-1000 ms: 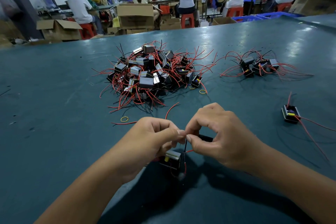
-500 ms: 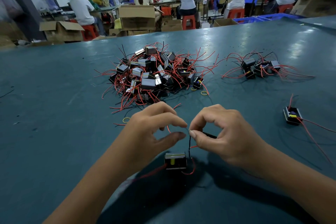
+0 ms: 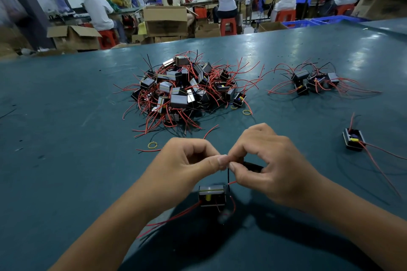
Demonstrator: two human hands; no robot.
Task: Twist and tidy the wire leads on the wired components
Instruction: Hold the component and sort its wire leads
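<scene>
A small black component [image 3: 211, 198] with a yellow mark hangs just below my hands, its red leads trailing down left. A thin black lead [image 3: 228, 175] rises from it to my fingertips. My left hand [image 3: 187, 167] and my right hand [image 3: 271, 167] meet above it, thumb and forefinger of each pinching the top of that lead. A big pile of black components with red wires [image 3: 182, 90] lies beyond my hands. A smaller group [image 3: 312, 81] lies at the back right, and a single component [image 3: 353, 139] sits at the right.
The work surface is a teal table [image 3: 66, 138]. Yellow rubber bands [image 3: 152, 145] and loose red wire bits lie near the pile. Past the far edge are cardboard boxes [image 3: 166, 20], red stools and seated people with their backs turned.
My left hand had let go and opened half a second ago; now its fingers have closed again on the lead next to my right fingertips. The component hangs lower than one second ago.
</scene>
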